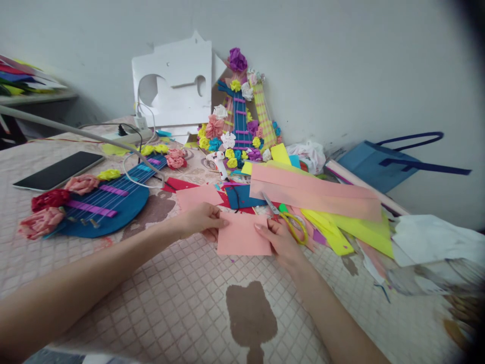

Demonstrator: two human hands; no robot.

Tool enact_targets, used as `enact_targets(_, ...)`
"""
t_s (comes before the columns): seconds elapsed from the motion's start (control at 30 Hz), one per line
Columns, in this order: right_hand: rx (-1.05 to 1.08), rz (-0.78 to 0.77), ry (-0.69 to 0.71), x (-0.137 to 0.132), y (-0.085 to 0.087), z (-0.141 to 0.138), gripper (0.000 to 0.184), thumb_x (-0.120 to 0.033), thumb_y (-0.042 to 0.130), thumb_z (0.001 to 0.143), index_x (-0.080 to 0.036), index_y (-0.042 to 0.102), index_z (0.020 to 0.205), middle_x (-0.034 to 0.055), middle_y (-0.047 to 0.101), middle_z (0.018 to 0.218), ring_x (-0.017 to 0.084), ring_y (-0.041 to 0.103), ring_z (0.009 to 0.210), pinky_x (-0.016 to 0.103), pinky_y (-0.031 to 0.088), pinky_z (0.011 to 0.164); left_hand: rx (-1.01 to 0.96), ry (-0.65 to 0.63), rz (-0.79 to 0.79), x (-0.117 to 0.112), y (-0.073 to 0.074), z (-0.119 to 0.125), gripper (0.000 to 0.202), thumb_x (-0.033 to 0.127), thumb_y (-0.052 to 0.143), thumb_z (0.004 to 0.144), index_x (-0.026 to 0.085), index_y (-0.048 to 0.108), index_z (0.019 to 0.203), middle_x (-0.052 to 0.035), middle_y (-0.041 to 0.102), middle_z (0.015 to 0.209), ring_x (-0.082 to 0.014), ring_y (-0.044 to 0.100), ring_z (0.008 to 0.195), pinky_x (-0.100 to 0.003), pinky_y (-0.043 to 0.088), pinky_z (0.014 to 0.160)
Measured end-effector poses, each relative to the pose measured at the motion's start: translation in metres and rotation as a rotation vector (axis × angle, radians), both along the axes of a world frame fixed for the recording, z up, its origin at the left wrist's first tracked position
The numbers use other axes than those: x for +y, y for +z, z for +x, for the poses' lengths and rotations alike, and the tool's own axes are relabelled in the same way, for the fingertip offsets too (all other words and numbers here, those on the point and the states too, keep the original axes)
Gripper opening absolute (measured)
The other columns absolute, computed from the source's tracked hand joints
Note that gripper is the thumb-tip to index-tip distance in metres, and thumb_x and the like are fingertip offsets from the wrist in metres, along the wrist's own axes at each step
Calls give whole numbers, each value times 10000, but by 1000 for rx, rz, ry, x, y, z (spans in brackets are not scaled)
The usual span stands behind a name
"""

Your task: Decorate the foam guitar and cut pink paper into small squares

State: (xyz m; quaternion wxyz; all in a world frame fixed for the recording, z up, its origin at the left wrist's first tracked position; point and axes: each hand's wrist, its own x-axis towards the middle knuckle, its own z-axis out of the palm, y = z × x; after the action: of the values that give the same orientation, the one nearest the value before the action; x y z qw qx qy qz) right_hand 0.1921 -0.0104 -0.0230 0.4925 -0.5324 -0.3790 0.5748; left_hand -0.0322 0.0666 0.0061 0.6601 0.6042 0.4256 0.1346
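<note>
A pink paper rectangle (pixel 244 237) is held by its two sides above the table. My left hand (pixel 204 222) pinches its left edge, thumb on top and the other fingers underneath. At the opposite edge my right hand (pixel 282 240) grips it the same way, its thumb lying on the paper. Just behind, another pink piece (pixel 199 196) lies flat near my left hand. Scissors with yellow handles (pixel 297 228) rest right beside my right hand, blades pointing away to the left. Long pink paper strips (pixel 314 187) lie over yellow paper (pixel 364 232) to the right.
A blue paper guitar (pixel 125 210) with paper flowers lies at left, near a dark phone (pixel 58 169). A white glue gun (pixel 217 163) stands behind my hands. Flower-covered paper guitars (pixel 240 119) lean against the wall. A blue bag (pixel 379 164) sits at right.
</note>
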Motion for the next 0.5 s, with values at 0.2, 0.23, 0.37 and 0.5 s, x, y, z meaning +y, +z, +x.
enact_targets(0.2, -19, 16, -8, 1, -2, 2, 328, -385, 784, 608, -183, 693, 849, 38, 706, 837, 168, 608, 726, 277, 459, 654, -5, -11, -7, 0, -1, 0, 385, 486, 698, 653, 137, 555, 727, -33, 664, 615, -169, 656, 581, -288, 528, 567)
enact_targets(0.23, -23, 18, -9, 1, -1, 2, 327, -387, 784, 607, -182, 693, 845, 38, 705, 841, 171, 608, 731, 279, 460, 655, -5, -9, -11, 0, 0, 0, 377, 483, 692, 661, 137, 558, 731, -33, 665, 611, -168, 655, 576, -285, 526, 566)
enact_targets(0.37, -32, 10, -4, 0, -1, 2, 325, -381, 791, 594, -184, 690, 832, 30, 704, 830, 168, 608, 721, 277, 462, 647, -10, -22, -37, 0, 1, 0, 342, 435, 701, 660, 134, 556, 733, -37, 670, 604, -157, 651, 555, -267, 512, 553)
enact_targets(0.5, -36, 0, -6, 0, 1, 2, 335, -406, 763, 625, -179, 688, 860, 47, 705, 850, 189, 618, 761, 284, 471, 655, -15, -22, -55, 0, 1, -1, 334, 420, 713, 649, 134, 553, 712, -34, 672, 602, -155, 652, 560, -267, 508, 563)
